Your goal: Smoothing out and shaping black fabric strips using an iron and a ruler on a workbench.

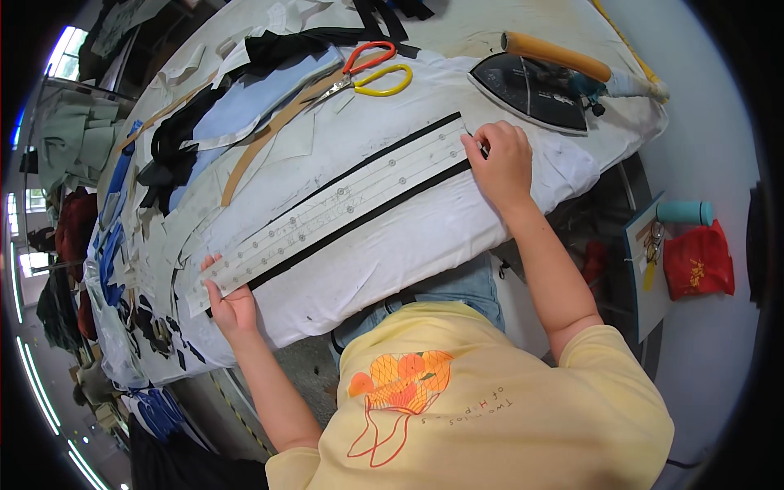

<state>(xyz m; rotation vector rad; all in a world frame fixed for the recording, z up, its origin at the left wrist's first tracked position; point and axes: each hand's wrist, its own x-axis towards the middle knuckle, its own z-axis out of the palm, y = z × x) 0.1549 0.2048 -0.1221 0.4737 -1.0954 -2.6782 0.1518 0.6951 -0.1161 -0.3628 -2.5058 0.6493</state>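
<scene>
Between left grip (234,309) and right grip (504,163), both pinching it, lies a white strip (331,214).

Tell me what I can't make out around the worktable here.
In the head view:
- Black cloth: middle hidden under the white template.
- White template: markings too faint to read reliably; part of its right end hidden by the right hand.
- Left hand: fingers partly hidden by the template.
- Iron: underside hidden by its body.
- Black strips: cut off by the upper edge.
</scene>
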